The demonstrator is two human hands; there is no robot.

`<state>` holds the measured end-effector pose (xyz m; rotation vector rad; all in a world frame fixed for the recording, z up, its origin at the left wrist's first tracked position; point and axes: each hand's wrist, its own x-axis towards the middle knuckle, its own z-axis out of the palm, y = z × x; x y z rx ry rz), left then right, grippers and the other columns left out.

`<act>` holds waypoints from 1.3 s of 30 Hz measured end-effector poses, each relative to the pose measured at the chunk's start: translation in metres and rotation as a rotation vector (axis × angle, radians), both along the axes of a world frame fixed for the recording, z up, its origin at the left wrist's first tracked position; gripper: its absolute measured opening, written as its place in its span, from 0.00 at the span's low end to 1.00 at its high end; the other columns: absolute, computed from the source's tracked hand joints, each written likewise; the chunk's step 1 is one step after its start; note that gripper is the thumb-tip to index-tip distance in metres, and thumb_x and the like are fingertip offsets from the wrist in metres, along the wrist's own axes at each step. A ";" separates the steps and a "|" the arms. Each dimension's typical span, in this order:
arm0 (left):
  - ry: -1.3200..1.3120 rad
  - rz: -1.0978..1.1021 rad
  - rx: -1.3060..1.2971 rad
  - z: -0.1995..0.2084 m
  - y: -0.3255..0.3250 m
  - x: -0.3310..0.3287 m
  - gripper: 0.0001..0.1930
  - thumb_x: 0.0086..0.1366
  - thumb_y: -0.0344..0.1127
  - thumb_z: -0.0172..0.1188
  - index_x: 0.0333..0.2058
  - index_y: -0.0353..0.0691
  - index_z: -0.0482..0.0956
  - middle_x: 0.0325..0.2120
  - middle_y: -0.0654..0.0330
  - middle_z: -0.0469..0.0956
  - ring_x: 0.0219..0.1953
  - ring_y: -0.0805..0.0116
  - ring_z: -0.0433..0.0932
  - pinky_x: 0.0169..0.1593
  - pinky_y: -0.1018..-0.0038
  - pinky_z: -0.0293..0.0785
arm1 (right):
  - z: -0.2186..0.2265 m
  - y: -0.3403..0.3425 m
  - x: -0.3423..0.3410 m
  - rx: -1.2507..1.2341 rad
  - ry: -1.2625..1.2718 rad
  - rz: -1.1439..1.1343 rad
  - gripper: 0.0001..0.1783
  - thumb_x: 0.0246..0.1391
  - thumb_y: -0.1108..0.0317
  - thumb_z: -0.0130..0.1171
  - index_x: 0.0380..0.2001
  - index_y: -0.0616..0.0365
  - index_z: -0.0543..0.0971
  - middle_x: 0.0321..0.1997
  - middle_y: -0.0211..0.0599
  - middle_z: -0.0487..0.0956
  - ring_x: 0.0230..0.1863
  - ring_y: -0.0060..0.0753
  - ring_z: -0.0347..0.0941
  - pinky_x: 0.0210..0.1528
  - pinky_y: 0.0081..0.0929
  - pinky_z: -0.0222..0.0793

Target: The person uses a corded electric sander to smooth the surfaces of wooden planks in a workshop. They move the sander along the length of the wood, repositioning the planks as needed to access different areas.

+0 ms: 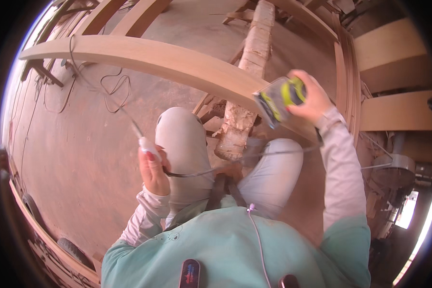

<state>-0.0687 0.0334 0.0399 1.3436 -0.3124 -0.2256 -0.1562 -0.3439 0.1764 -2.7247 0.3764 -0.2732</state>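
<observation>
My right hand (313,98) is closed around a green and black power sander (294,91), blurred by motion. The sander is tilted at the right part of a long, curved wooden beam (168,60); whether it touches the wood I cannot tell. Closed around a white cord connector (146,144), my left hand (153,168) is beside my left knee. One cord (93,86) runs from the connector up over the beam's left end. A dark cord (192,174) leaves the left hand and crosses my lap toward my right forearm.
A rough, pale log (257,43) extends under the beam, away from my knees. Looped cord (115,91) lies on the reddish floor at the left. Stacked boards (393,110) stand at the right, near a metal machine (393,170). Wheels (74,252) are at the lower left.
</observation>
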 end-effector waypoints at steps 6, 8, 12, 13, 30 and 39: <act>-0.040 0.223 0.095 -0.003 0.022 -0.001 0.26 0.70 0.59 0.39 0.42 0.37 0.66 0.15 0.71 0.59 0.14 0.83 0.54 0.16 0.83 0.45 | 0.006 0.076 0.094 -0.100 0.160 0.109 0.41 0.33 0.61 0.67 0.56 0.38 0.67 0.45 0.51 0.73 0.43 0.52 0.75 0.47 0.42 0.72; -0.143 0.215 0.158 -0.004 0.047 0.004 0.25 0.71 0.57 0.38 0.40 0.36 0.66 0.15 0.70 0.59 0.15 0.83 0.54 0.18 0.84 0.48 | 0.005 0.100 0.104 -0.105 0.203 0.115 0.41 0.33 0.60 0.68 0.57 0.34 0.67 0.47 0.51 0.72 0.45 0.55 0.75 0.49 0.41 0.72; -0.117 0.182 0.193 0.029 0.043 -0.017 0.27 0.70 0.60 0.40 0.42 0.38 0.66 0.17 0.70 0.61 0.13 0.84 0.54 0.14 0.85 0.46 | 0.020 0.083 0.062 0.032 0.302 0.020 0.41 0.32 0.60 0.68 0.56 0.35 0.68 0.48 0.50 0.73 0.47 0.55 0.74 0.49 0.40 0.72; -0.120 0.154 0.186 0.031 0.033 -0.021 0.27 0.70 0.60 0.40 0.42 0.38 0.66 0.17 0.70 0.61 0.13 0.84 0.54 0.14 0.85 0.47 | 0.021 0.066 0.041 0.077 0.253 -0.036 0.40 0.32 0.61 0.68 0.56 0.35 0.68 0.48 0.50 0.73 0.47 0.54 0.74 0.49 0.40 0.72; -0.271 -0.577 0.187 0.022 -0.054 -0.093 0.18 0.73 0.47 0.41 0.39 0.34 0.65 0.24 0.63 0.67 0.22 0.78 0.66 0.23 0.81 0.68 | -0.183 0.010 -0.448 0.401 -1.044 -1.402 0.41 0.31 0.73 0.72 0.52 0.51 0.66 0.43 0.39 0.73 0.41 0.37 0.72 0.27 0.31 0.72; -0.272 -0.510 0.224 0.022 -0.037 -0.096 0.17 0.73 0.47 0.41 0.39 0.36 0.65 0.21 0.64 0.65 0.19 0.79 0.64 0.21 0.81 0.66 | -0.241 0.091 -0.452 0.836 -1.496 -1.594 0.44 0.36 0.70 0.71 0.57 0.52 0.58 0.39 0.48 0.72 0.20 0.36 0.69 0.15 0.31 0.65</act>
